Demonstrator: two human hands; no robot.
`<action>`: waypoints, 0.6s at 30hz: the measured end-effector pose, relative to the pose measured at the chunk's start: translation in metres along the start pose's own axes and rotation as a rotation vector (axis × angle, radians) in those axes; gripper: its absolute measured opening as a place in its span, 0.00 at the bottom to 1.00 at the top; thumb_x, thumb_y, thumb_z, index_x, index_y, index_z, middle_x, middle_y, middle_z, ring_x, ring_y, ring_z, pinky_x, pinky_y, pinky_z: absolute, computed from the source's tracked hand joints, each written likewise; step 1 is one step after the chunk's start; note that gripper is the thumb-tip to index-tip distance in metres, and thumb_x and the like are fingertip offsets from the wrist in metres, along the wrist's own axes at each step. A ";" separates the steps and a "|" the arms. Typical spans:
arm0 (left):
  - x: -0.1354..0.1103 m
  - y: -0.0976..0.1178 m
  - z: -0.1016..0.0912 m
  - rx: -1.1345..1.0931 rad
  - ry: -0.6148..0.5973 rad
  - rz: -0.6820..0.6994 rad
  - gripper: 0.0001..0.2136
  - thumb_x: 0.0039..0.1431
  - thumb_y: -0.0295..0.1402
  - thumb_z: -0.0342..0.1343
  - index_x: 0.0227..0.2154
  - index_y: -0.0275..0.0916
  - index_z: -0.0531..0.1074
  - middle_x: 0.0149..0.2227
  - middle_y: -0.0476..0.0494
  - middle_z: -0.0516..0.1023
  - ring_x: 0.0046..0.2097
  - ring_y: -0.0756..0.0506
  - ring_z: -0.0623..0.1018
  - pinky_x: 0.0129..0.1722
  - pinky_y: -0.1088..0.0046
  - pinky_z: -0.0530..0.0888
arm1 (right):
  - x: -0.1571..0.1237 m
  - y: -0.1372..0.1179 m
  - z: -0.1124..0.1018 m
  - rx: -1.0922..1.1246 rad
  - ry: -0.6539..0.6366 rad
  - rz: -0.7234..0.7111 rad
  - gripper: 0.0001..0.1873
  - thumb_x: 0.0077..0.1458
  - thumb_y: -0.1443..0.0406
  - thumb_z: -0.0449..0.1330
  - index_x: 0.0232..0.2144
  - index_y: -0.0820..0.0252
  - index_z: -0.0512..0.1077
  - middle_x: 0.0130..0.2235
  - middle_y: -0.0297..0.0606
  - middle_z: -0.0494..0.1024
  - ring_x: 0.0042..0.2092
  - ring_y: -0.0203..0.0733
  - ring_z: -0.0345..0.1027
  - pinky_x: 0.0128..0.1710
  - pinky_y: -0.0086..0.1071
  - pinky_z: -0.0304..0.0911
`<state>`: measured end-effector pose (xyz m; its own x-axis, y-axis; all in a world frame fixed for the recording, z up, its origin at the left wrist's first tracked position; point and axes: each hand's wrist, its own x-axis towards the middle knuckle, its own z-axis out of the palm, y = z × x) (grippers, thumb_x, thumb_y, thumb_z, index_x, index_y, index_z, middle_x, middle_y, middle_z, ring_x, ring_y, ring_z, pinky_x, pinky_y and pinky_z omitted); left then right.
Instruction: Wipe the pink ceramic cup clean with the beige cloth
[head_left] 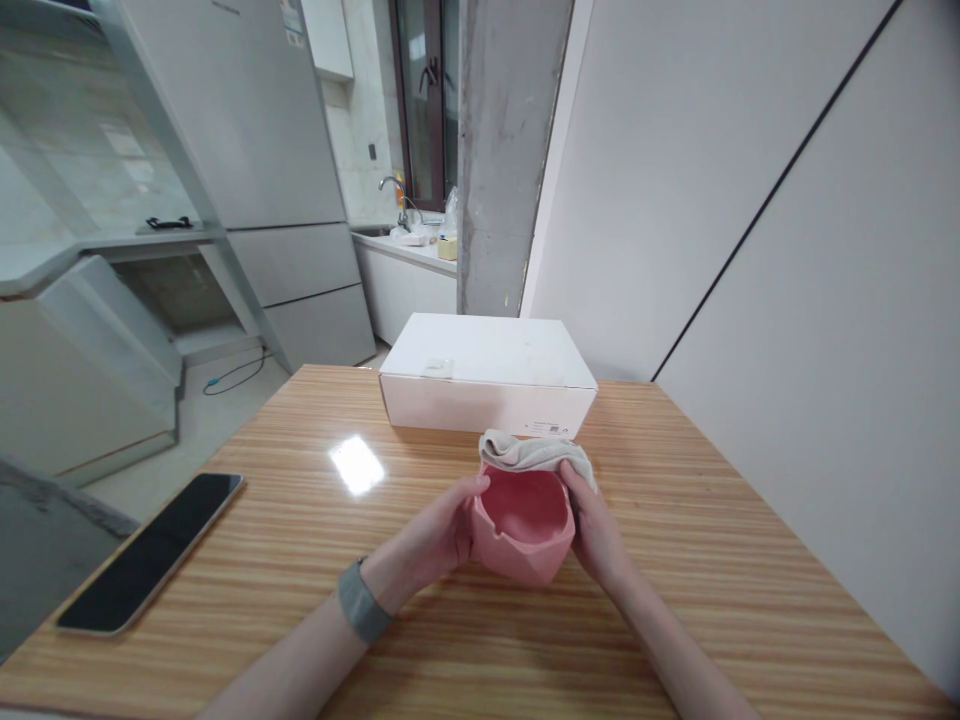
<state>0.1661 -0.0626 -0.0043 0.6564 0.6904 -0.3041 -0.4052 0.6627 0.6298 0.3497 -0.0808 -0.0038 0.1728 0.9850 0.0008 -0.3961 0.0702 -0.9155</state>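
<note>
A pink, faceted pot (525, 550) is tilted with its open mouth toward me, and its inside looks bare. My left hand (442, 530) grips the left wall, thumb over the rim and fingers hidden behind. Along the far rim lies a folded light grey cloth (525, 452), draping down on the right. My right hand (592, 520) is closed on this cloth at the pot's right side, pressing it against the wall; some of its fingers are out of sight. A grey band circles my left wrist.
Behind the pot, a white cardboard box (487, 355) stands on the wood-grain table (300, 560). A dark-screened phone (154, 550) lies near the left edge. A white wall (787, 350) borders the table on the right.
</note>
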 end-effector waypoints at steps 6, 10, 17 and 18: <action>0.002 0.003 0.000 -0.024 0.039 0.078 0.17 0.62 0.35 0.54 0.50 0.33 0.73 0.46 0.37 0.81 0.41 0.43 0.82 0.35 0.72 0.78 | 0.001 0.016 0.001 -0.015 0.081 -0.126 0.21 0.48 0.49 0.67 0.42 0.51 0.79 0.48 0.35 0.82 0.58 0.53 0.68 0.65 0.47 0.51; 0.001 0.001 0.002 -0.043 -0.003 0.098 0.16 0.61 0.34 0.56 0.50 0.32 0.74 0.48 0.35 0.80 0.46 0.42 0.80 0.39 0.71 0.78 | 0.003 0.023 0.003 -0.027 0.083 -0.197 0.19 0.54 0.51 0.64 0.45 0.51 0.78 0.51 0.34 0.80 0.60 0.50 0.66 0.66 0.45 0.48; 0.001 0.001 0.000 0.048 -0.100 -0.004 0.20 0.64 0.43 0.52 0.53 0.38 0.72 0.51 0.37 0.78 0.43 0.44 0.80 0.34 0.73 0.78 | 0.005 0.021 -0.006 0.017 0.090 -0.121 0.16 0.55 0.51 0.62 0.42 0.51 0.79 0.48 0.33 0.82 0.56 0.51 0.70 0.64 0.44 0.54; 0.000 0.002 -0.002 0.077 -0.094 -0.024 0.20 0.64 0.45 0.51 0.52 0.37 0.72 0.50 0.37 0.78 0.42 0.44 0.80 0.32 0.72 0.78 | 0.004 0.020 -0.007 0.025 0.071 -0.099 0.16 0.55 0.51 0.62 0.41 0.51 0.79 0.47 0.33 0.82 0.56 0.51 0.70 0.64 0.43 0.54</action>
<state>0.1642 -0.0604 -0.0045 0.7238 0.6419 -0.2534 -0.3411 0.6520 0.6772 0.3490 -0.0768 -0.0248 0.2758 0.9592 0.0615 -0.3957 0.1717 -0.9022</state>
